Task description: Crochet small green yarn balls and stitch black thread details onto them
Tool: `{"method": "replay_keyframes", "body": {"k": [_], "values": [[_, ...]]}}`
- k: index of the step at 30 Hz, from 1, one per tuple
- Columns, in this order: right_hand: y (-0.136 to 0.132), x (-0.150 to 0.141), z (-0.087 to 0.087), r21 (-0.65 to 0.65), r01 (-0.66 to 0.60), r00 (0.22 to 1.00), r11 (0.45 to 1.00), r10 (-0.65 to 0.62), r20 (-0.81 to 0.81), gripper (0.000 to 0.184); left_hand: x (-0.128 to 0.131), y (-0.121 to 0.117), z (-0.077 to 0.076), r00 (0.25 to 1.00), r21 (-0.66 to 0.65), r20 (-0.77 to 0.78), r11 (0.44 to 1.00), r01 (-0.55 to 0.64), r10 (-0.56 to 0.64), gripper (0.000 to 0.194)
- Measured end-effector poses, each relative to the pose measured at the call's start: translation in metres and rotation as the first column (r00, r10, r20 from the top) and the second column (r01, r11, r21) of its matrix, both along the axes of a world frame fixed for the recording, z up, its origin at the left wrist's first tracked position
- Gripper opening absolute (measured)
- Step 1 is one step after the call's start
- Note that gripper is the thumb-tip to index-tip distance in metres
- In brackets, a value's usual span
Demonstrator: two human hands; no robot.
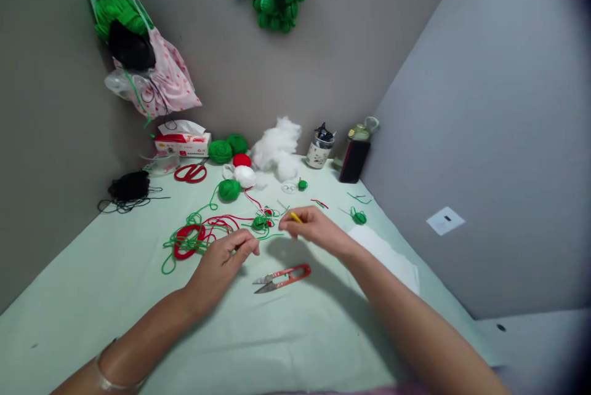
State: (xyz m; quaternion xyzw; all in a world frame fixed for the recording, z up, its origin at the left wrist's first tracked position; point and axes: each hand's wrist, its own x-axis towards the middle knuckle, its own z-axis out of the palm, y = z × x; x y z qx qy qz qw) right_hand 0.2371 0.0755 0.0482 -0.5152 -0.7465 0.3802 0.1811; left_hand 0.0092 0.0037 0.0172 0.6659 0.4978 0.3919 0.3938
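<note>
My right hand (307, 226) is closed around a crochet hook with a yellow handle (296, 218). To its left and a little nearer, my left hand (229, 255) is curled with the thumb against the fingers; anything in it is hidden. Just beyond both hands lies a small green crocheted piece (260, 223) with red bits and loose yarn tails beside it. Red-handled thread snips (282, 278) rest on the table between my forearms, blades pointing left. Tangled green and red yarn (189, 241) spreads beyond my left hand.
Green yarn balls (229, 190), a white yarn ball (244, 176) and fluffy white stuffing (277, 149) stand toward the wall. Red scissors (191, 173) and black yarn (129, 186) are at left. A phone (354, 161) leans at right, beyond white tissue (385, 256).
</note>
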Motion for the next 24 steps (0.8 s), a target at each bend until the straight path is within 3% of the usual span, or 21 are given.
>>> {"method": "replay_keyframes", "body": {"k": [5,9,17,24], "values": [[0.084,0.019,-0.002,0.244,0.199,0.923,0.949,-0.265,0.279,0.02,0.004,0.0,-0.002,1.0,-0.011,0.004,1.0,0.019,-0.019,0.035],[0.123,0.012,-0.015,0.309,0.224,0.823,0.924,-0.349,0.447,0.029,0.005,-0.001,-0.004,0.999,-0.048,0.003,0.998,0.045,-0.045,0.034],[0.137,-0.006,-0.038,0.306,0.149,0.749,0.94,-0.309,0.586,0.034,0.007,-0.004,-0.004,0.993,-0.096,-0.006,0.988,0.119,-0.12,0.034],[0.138,0.001,-0.033,0.303,0.244,0.802,0.921,-0.367,0.471,0.033,0.008,-0.006,-0.003,0.991,-0.107,0.009,0.985,0.135,-0.135,0.033]]}}
